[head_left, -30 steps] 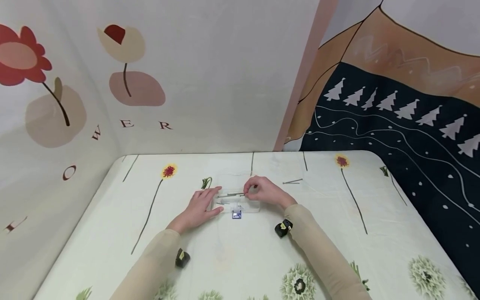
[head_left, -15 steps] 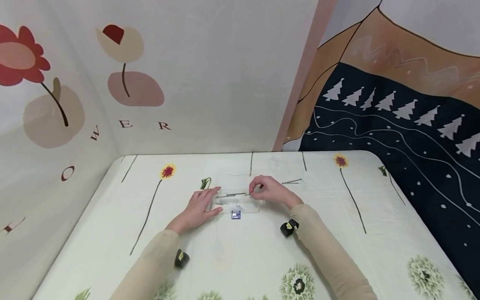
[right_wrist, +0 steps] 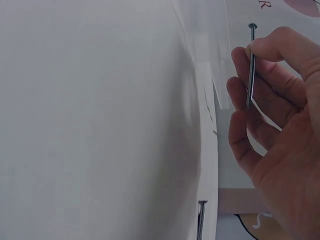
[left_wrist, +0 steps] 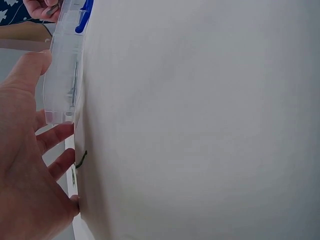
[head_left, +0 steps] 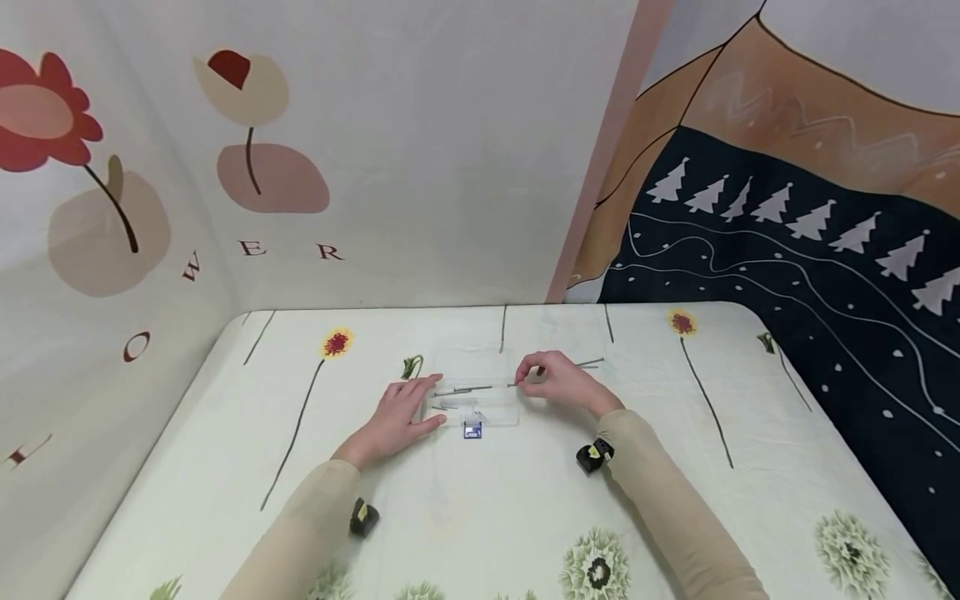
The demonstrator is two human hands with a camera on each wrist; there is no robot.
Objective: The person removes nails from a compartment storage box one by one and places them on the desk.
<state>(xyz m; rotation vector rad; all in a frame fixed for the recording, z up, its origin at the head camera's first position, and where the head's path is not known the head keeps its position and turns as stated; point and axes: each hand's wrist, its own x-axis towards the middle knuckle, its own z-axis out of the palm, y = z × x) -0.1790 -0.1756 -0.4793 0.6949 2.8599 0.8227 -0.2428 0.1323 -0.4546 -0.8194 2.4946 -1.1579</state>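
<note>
Left hand [head_left: 393, 421] is spread around the clear box's [head_left: 500, 416] left end, probably so it can't slide; right hand [head_left: 561, 385] pinches a nail [right_wrist: 251, 75] near its head by the right end, likely for control.

We look at a homely, fabric-screened corner, though whether it is a home we cannot tell: a flower-and-letter hanging [head_left: 420, 183] rises past the far edge of the flower-printed worktop [head_left: 465, 525], a dark tree-printed hanging [head_left: 795, 250] beyond its right edge.
</note>
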